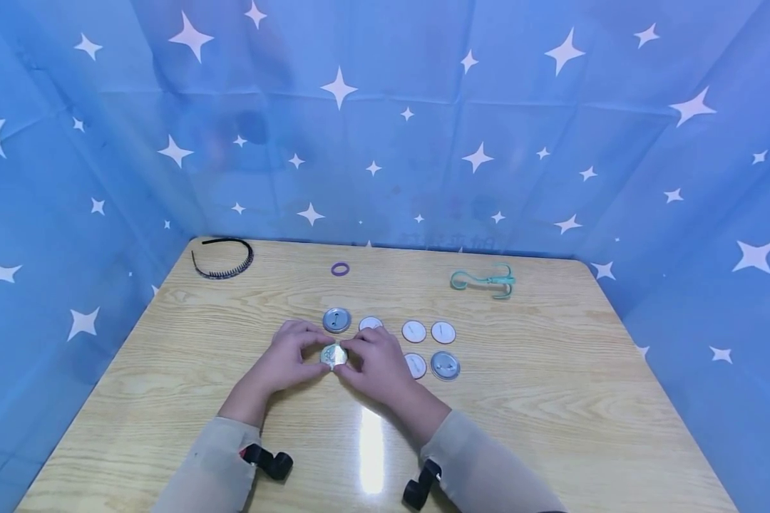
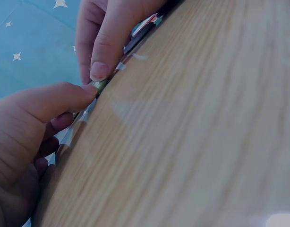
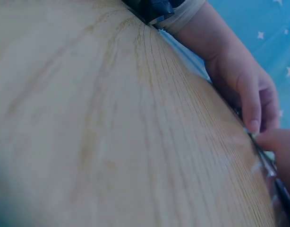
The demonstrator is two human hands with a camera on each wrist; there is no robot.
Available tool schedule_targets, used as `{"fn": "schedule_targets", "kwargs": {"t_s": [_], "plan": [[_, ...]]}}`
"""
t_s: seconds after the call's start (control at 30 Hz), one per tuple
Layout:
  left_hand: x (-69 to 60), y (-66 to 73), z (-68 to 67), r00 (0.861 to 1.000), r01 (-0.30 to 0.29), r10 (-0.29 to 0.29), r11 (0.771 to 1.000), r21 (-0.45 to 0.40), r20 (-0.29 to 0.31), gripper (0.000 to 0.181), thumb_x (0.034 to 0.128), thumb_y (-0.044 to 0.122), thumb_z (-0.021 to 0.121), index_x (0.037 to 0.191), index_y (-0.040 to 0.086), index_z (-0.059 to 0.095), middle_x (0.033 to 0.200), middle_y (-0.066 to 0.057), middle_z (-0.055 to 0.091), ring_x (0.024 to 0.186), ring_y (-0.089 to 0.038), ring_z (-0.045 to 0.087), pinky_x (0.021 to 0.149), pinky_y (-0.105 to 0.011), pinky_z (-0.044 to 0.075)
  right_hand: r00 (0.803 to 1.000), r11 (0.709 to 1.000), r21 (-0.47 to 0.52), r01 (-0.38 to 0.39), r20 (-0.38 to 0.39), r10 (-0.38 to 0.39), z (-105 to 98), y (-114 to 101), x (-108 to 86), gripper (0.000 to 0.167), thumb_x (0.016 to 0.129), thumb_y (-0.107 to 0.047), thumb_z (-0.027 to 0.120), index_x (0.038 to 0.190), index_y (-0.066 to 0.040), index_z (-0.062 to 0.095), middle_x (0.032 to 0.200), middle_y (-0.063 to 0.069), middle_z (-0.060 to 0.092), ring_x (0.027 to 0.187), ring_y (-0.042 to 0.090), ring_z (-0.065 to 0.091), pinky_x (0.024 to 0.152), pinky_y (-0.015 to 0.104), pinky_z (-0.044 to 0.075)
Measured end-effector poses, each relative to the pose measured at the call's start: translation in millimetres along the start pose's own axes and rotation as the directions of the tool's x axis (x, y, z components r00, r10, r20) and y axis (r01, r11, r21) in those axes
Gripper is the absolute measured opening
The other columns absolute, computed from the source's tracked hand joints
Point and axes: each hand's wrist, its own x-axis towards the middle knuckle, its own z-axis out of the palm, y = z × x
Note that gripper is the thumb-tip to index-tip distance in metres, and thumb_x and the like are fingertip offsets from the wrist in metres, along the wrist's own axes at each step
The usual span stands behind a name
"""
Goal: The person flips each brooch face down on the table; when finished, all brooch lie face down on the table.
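A small round button badge (image 1: 334, 355) with a shiny printed face lies between both hands, low at the wooden table (image 1: 526, 427). From its left side, the thumb and forefinger of my left hand (image 1: 289, 362) grip the badge's edge. My right hand (image 1: 383, 365) pinches it from the right in the same way. In the left wrist view, my left thumb and the right hand's fingers meet at a thin greenish rim (image 2: 102, 85). Just beyond the hands lies a silver pin-backed badge (image 1: 336, 320). A pale disc (image 1: 370, 323) is partly hidden behind my right hand.
Right of my hands lie white discs (image 1: 413, 331) and another silver pin-backed badge (image 1: 445, 365). Farther back are a black toothed headband (image 1: 224, 273), a purple ring (image 1: 340, 269) and a teal hooked item (image 1: 488, 280). A blue star-patterned curtain (image 1: 385, 128) surrounds the table's back and sides.
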Motion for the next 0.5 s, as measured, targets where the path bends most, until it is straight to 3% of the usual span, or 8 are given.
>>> {"fn": "schedule_targets", "kwargs": {"t_s": [0.1,0.3,0.5], "plan": [[-0.1,0.0,0.0,1.0,0.01,-0.01,1.0,0.005,0.008,0.044,0.0814,0.022,0.093,0.123,0.02,0.08,0.129,-0.002,0.069,0.128,-0.028,0.05,0.111,-0.056,0.037,1.0,1.0,0.012,-0.016,0.016,0.016,-0.4,-0.3,-0.2,0.045,0.089,-0.047,0.083,0.124,-0.019,0.08,0.108,-0.004,0.069,0.101,0.017,0.058,0.089,0.039,0.05],[0.7,1.4,0.0,0.999,0.042,-0.042,0.999,-0.029,0.011,0.044,0.0817,0.022,0.094,0.123,0.021,0.08,0.118,0.006,0.07,0.117,-0.02,0.052,0.101,-0.047,0.045,0.999,0.999,0.037,-0.04,0.039,0.038,-2.5,-1.5,-0.5,0.044,0.091,-0.046,0.083,0.126,-0.019,0.08,0.109,-0.004,0.069,0.104,0.017,0.057,0.108,0.046,0.045],[1.4,3.3,-1.2,0.997,0.082,-0.082,0.995,-0.063,0.013,0.042,0.0801,0.02,0.095,0.119,0.02,0.081,0.104,0.012,0.066,0.11,-0.016,0.053,0.097,-0.044,0.047,0.999,0.996,0.08,-0.034,0.023,0.032,-4.9,-2.2,-0.5,0.043,0.089,-0.042,0.086,0.123,-0.016,0.08,0.105,-0.005,0.07,0.103,0.017,0.058,0.097,0.042,0.048]]}}
